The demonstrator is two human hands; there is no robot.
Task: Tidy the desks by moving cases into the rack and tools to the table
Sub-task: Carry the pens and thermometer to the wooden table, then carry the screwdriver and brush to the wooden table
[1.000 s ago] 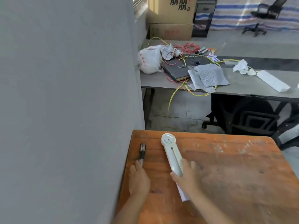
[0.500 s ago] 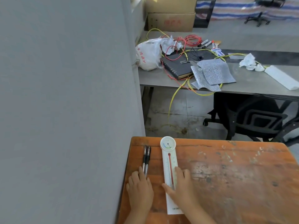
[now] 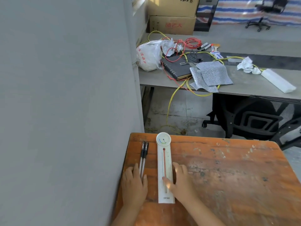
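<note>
A white wall thermometer [image 3: 163, 154] with a round dial at its far end lies face up on the worn wooden table [image 3: 228, 176], pointing away from me. My right hand [image 3: 182, 183] grips its near part, thumb on the face and fingers along the right edge. Two black-capped pens [image 3: 144, 152] lie side by side to the left, parallel to the thermometer. My left hand [image 3: 134, 188] rests on their near ends, with fingers on both sides of them.
A grey partition wall [image 3: 65, 95] runs along the table's left edge. Beyond a strip of floor stands a grey desk [image 3: 244, 85] with a black binder [image 3: 175, 66], white plastic bag [image 3: 149, 55], cables and cloths. A black office chair [image 3: 254, 121] sits under it.
The thermometer was turned face up and straightened on the table. The pens were laid flat beside it. Both hands have slid a little toward me.
</note>
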